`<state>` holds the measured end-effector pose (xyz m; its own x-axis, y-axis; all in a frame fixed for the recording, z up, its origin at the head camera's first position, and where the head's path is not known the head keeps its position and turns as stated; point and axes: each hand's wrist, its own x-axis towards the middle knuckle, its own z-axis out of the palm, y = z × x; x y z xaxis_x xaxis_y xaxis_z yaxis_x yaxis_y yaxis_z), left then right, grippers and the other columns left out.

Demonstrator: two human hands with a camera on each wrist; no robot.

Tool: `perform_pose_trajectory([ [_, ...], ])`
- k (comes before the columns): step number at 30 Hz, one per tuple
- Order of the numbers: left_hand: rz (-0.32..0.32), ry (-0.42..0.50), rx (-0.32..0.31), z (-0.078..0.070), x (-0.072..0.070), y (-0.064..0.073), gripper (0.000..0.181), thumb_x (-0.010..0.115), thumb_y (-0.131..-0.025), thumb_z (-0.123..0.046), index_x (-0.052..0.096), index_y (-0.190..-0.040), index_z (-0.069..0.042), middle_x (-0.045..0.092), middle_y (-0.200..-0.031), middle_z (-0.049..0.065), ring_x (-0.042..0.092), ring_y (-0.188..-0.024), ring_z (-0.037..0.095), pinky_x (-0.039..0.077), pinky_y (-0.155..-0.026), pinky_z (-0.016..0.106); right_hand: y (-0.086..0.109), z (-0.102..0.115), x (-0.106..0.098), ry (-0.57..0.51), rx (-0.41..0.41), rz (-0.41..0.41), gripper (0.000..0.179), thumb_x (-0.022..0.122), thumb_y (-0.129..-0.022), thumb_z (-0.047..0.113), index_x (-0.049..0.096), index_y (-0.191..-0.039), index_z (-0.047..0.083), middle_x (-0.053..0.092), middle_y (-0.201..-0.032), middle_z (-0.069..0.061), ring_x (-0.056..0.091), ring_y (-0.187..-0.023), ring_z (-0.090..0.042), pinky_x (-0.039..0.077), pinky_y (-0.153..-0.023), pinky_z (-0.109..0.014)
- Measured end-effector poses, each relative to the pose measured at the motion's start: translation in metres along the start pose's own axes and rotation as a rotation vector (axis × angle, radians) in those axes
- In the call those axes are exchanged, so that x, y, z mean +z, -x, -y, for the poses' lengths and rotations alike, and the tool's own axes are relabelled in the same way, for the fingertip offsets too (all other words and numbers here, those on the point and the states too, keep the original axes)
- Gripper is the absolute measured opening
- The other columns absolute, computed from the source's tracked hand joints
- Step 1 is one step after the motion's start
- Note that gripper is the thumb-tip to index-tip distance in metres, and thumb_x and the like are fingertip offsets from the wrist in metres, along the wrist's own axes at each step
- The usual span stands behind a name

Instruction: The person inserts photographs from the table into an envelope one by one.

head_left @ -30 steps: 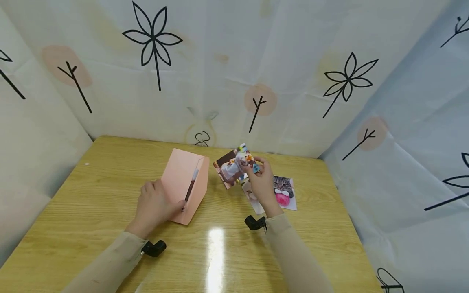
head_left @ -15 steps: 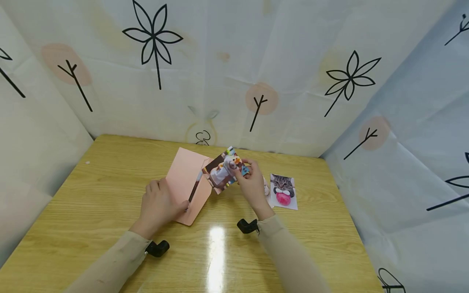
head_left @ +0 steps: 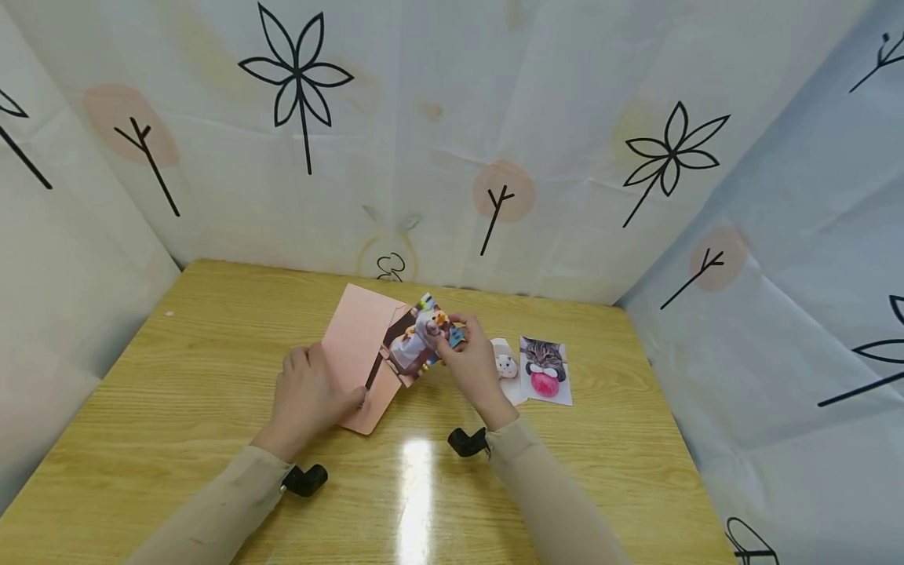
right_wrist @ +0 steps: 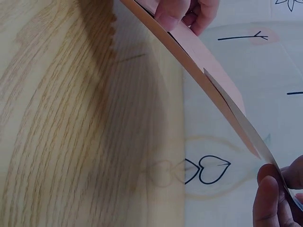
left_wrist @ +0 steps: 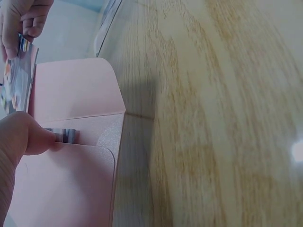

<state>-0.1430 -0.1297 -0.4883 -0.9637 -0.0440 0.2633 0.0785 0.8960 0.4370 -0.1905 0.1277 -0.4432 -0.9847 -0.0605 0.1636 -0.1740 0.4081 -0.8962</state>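
Observation:
A pink envelope (head_left: 356, 333) with its flap folded out is held up off the table by my left hand (head_left: 309, 400). The left thumb (left_wrist: 35, 137) presses at its mouth, where the edge of a picture card (left_wrist: 68, 136) inside shows. My right hand (head_left: 475, 362) pinches a photo card (head_left: 415, 345) of an animal in white clothing by its right end. That card overlaps the envelope's opening in the head view. Seen from the right wrist, the card's far corner lies along the envelope (right_wrist: 203, 90); how deep it reaches is hidden.
Two more cards lie on the wooden table (head_left: 607, 471) right of my hands: a cat card (head_left: 545, 370) with a pink ball, and a white card (head_left: 506, 366) with a small animal face, partly covered by my right hand. A patterned cloth (head_left: 424, 141) hangs behind the table.
My right hand has carried the photo card leftward and slightly down, onto the envelope's mouth. The envelope has tilted and shifted a little right; the white card is more exposed.

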Motion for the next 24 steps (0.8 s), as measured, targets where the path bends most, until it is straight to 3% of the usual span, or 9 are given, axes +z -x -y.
perform_pose_trajectory([
  [6, -0.010, -0.005, 0.016, -0.002, -0.001, 0.000, 0.091, 0.080, -0.059, -0.054, 0.044, -0.107, 0.014, 0.042, -0.100, 0.032, 0.042, -0.086, 0.043, 0.040, -0.067, 0.052, 0.001, -0.003, 0.003, 0.033, -0.004, 0.038, 0.040, 0.068, -0.091, 0.022, 0.052, -0.128, 0.018, 0.062, -0.088, -0.004, 0.057, -0.056, -0.018, 0.044, -0.044, -0.029],
  [13, -0.021, 0.002, 0.018, -0.004, -0.001, 0.001, 0.091, 0.080, -0.060, -0.052, 0.044, -0.110, 0.015, 0.042, -0.102, 0.032, 0.043, -0.089, 0.044, 0.040, -0.070, 0.054, 0.002, -0.002, 0.008, 0.017, -0.008, 0.147, 0.038, 0.066, -0.092, 0.020, 0.054, -0.128, 0.018, 0.062, -0.088, -0.005, 0.062, -0.064, -0.033, 0.045, -0.046, -0.032],
  [19, -0.012, 0.001, 0.028, -0.005, -0.002, 0.000, 0.094, 0.081, -0.060, -0.053, 0.044, -0.112, 0.016, 0.043, -0.103, 0.033, 0.043, -0.091, 0.044, 0.041, -0.071, 0.054, 0.004, -0.003, 0.014, 0.026, 0.019, 0.198, 0.036, 0.067, -0.092, 0.021, 0.058, -0.127, 0.022, 0.061, -0.094, -0.005, 0.064, -0.068, -0.029, 0.052, -0.053, -0.033],
  [24, -0.010, 0.008, 0.039, -0.005, 0.000, 0.000, 0.096, 0.081, -0.060, -0.055, 0.044, -0.113, 0.016, 0.042, -0.103, 0.032, 0.043, -0.091, 0.043, 0.041, -0.071, 0.054, 0.005, -0.004, 0.016, 0.026, 0.020, 0.205, 0.043, 0.067, -0.092, 0.025, 0.054, -0.133, 0.020, 0.059, -0.096, -0.006, 0.066, -0.069, -0.030, 0.050, -0.053, -0.035],
])
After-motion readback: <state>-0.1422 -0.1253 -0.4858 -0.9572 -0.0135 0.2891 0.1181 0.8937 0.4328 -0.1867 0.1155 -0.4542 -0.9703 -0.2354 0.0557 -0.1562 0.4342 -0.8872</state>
